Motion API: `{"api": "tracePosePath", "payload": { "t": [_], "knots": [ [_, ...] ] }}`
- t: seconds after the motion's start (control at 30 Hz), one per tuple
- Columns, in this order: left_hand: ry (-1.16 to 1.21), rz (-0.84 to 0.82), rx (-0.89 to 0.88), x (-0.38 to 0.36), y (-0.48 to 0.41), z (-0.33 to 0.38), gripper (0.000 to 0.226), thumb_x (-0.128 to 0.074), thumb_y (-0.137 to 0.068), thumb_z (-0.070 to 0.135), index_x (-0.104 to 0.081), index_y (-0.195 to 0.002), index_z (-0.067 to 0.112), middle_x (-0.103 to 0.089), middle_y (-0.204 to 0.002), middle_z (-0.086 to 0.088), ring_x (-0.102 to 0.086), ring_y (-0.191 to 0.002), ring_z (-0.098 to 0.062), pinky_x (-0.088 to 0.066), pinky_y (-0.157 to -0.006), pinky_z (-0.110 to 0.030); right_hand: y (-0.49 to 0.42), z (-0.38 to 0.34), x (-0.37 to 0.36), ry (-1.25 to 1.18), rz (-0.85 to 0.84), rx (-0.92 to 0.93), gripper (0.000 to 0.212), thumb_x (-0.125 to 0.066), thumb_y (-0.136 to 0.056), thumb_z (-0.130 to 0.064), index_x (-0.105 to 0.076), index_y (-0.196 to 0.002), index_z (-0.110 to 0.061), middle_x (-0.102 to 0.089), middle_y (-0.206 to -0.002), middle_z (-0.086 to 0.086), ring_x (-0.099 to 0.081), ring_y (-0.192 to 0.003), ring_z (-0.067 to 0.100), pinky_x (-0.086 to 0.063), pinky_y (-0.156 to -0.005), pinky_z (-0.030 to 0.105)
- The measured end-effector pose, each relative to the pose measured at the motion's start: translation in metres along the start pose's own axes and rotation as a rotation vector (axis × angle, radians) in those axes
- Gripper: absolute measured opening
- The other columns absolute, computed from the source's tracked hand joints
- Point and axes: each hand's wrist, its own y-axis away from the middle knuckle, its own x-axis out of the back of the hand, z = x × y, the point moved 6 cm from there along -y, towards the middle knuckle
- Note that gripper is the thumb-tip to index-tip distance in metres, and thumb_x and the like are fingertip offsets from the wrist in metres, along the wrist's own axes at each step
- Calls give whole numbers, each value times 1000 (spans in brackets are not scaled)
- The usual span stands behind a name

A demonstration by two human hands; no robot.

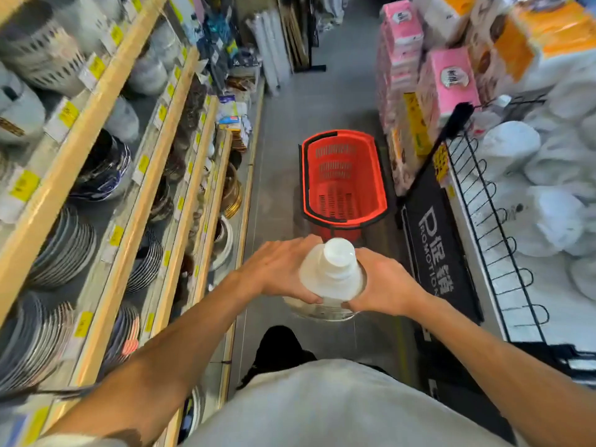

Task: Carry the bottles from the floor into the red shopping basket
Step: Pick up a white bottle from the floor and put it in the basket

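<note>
Holding the bottle [324, 280] between both palms, the person stands on the aisle floor [283, 140] with it raised in front of the body, just short of the near edge of the red shopping basket [342, 156]. The basket sits on the floor ahead and looks empty. The left hand [283, 272] wraps the bottle's left shoulder, thumb curled onto the near side; the right hand [383, 282] mirrors it on the right. Clear walls, a broad body and a wide white cap suggest a big, probably heavy container of smooth plastic, likely slippery and a little springy under a squeeze. Two hands low on the shoulder, or one under the base, seem safest; the cap alone looks a poor hold.
</note>
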Motion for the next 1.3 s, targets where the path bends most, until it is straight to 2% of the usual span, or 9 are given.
{"api": "tracePosePath", "payload": {
  "t": [0.23,0.4,0.5,0.57,0.67,0.8,1.03,1.17,1.3],
  "knots": [
    [42,-60,-25,61,-78,-109,102,-77,-56,76,-31,-139,40,-59,-131,12,-63,-111,-22,-52,-88,-46,-140,-23,22,-39,-25,-48,87,-82,-50,-53,-43,-127,-47,-59,-116,-21,-58,-105,7,-50,-92,35],
    [-10,-146,-139,105,-145,-175,93,-78,-58,75,-35,-133,41,-59,-123,14,-62,-105,-21,-52,-85,-46,-213,-32,29,-160,81,-197,99,-84,-50,-52,-38,-138,-51,-59,-125,-25,-57,-114,4,-48,-98,32],
    [-43,-180,-226,133,-192,-200,91,-75,-57,78,-37,-132,44,-60,-121,17,-63,-105,-18,-53,-85,-47,-251,-33,40,-219,150,-272,86,-84,-52,-52,-41,-126,-55,-58,-119,-26,-57,-108,2,-47,-92,27],
    [-86,-210,-272,148,-222,-211,90,-74,-56,79,-37,-131,45,-59,-120,18,-62,-106,-18,-52,-85,-48,-274,-29,51,-242,193,-314,82,-84,-54,-53,-35,-119,-62,-56,-115,-29,-55,-105,-1,-43,-88,23],
    [-114,-253,-319,169,-275,-221,89,-75,-56,78,-37,-130,45,-58,-118,19,-62,-106,-17,-51,-83,-46,-311,-18,70,-258,230,-374,82,-84,-55,-55,-42,-125,-52,-54,-118,-28,-53,-107,-2,-40,-89,22],
    [-146,-313,-357,182,-340,-231,88,-73,-54,80,-38,-127,46,-56,-118,19,-62,-106,-18,-52,-83,-47,-357,11,93,-251,256,-397,88,-83,-55,-60,-46,-132,-43,-56,-120,-22,-56,-107,3,-47,-88,27],
    [-131,-397,-376,201,-439,-233,96,-59,-45,93,-39,-126,44,-53,-120,20,-59,-113,-14,-48,-83,-44,-420,60,133,-273,257,-479,85,-78,-52,-68,-47,-127,-43,-58,-115,-19,-60,-104,7,-53,-85,36],
    [-133,-452,-417,201,-494,-235,91,-64,-47,90,-39,-124,47,-52,-118,20,-61,-109,-15,-44,-75,-40,-447,84,154,-300,242,-579,75,-71,-52,-72,-48,-117,-43,-52,-102,-23,-58,-95,6,-52,-79,35],
    [-150,-495,-449,180,-559,-238,98,-64,-46,87,-36,-130,46,-52,-124,20,-61,-115,-17,-49,-83,-42,-475,125,158,-334,234,-683,72,-70,-51,-68,-48,-113,-40,-52,-101,-19,-58,-95,10,-52,-77,36]
  ]
}}
